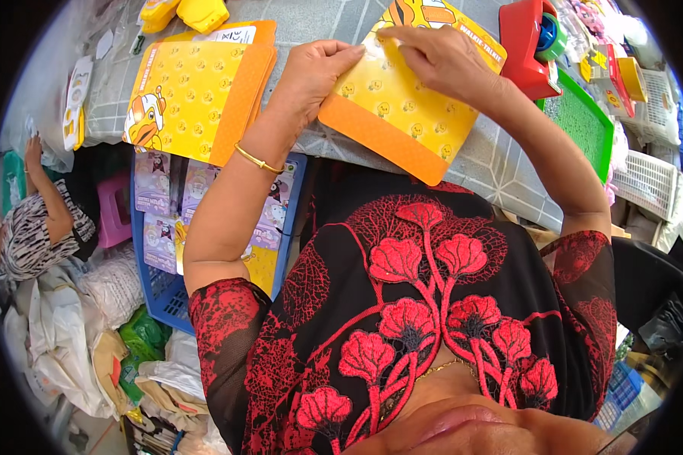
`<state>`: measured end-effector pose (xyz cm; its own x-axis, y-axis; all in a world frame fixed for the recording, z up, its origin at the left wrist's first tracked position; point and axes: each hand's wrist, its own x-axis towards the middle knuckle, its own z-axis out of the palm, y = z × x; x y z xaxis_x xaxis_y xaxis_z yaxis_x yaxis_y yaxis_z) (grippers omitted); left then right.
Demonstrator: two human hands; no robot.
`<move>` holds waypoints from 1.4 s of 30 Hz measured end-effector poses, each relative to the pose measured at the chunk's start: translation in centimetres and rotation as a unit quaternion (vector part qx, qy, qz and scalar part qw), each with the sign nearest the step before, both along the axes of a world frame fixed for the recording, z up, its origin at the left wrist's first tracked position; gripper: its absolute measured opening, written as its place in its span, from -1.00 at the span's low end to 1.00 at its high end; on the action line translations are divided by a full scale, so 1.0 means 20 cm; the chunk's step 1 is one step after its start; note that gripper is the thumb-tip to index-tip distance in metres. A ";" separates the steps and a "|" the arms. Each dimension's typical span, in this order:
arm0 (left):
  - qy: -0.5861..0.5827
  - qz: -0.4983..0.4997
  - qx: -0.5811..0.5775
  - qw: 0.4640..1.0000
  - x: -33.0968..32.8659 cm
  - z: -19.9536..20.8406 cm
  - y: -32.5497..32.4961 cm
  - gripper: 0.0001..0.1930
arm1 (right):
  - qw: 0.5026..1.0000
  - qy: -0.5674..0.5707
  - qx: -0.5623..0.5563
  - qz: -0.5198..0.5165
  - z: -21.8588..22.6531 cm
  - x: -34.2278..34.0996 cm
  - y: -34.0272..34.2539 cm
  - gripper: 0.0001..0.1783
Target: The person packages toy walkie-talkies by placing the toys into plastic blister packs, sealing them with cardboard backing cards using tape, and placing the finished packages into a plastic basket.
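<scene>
A yellow backing card (425, 106) with an orange band and small duck prints lies tilted in front of me at the table's edge. My left hand (311, 76) pinches its upper left edge between thumb and fingers. Across the card's top, my right hand (451, 64) has its index finger stretched out, the tip touching near the left edge. Its other fingers are partly hidden. To the left, a stack of matching cards (182, 91) with a larger duck picture sits by my left forearm, a white slip of paper (237, 34) showing at its top.
Yellow plastic pieces (202, 14) lie beyond the stack. On the right stand a red tape dispenser (524, 49) and a green tray (580, 121). Below the table, a blue basket (153, 292) holds purple packages. Another person (42, 220) is at far left, near a pink stool (114, 208).
</scene>
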<state>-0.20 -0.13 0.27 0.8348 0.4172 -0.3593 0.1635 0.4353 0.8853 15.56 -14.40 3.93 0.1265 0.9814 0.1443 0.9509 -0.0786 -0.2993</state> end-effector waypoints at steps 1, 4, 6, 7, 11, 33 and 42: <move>0.001 -0.005 0.005 1.000 0.00 0.00 0.00 -0.83 | 0.998 0.033 -0.024 -0.057 0.02 0.02 0.00 -0.57; 0.036 -0.034 0.122 0.991 -0.02 0.00 0.02 -0.81 | 0.996 -0.007 -0.073 -0.049 0.11 0.17 0.00 -0.41; 0.034 -0.051 0.112 0.992 -0.01 0.00 0.05 -0.77 | 0.994 -0.060 0.015 -0.094 0.05 0.25 0.02 -0.39; 0.034 -0.055 0.115 0.991 -0.03 0.04 0.06 -0.77 | 0.980 -0.113 0.096 -0.133 0.02 0.29 0.02 -0.37; 0.079 0.060 0.203 0.974 -0.23 0.13 0.04 -0.62 | 0.977 0.098 -0.057 -0.180 0.01 0.33 0.01 -0.27; -0.152 0.074 0.016 0.986 -0.03 0.28 0.38 -0.54 | 0.933 0.333 -0.003 -0.133 -0.36 0.37 0.03 -0.43; -0.311 -0.047 -0.139 0.939 0.34 0.55 0.11 -0.51 | 0.349 0.933 -0.014 0.092 -0.28 0.25 -0.05 -0.53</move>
<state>6.51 2.02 11.18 0.9477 0.2931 0.1263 -0.2983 0.6732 0.6767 20.54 -15.31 -1.66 -0.0913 0.9954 -0.0305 -0.9061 -0.0958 -0.4120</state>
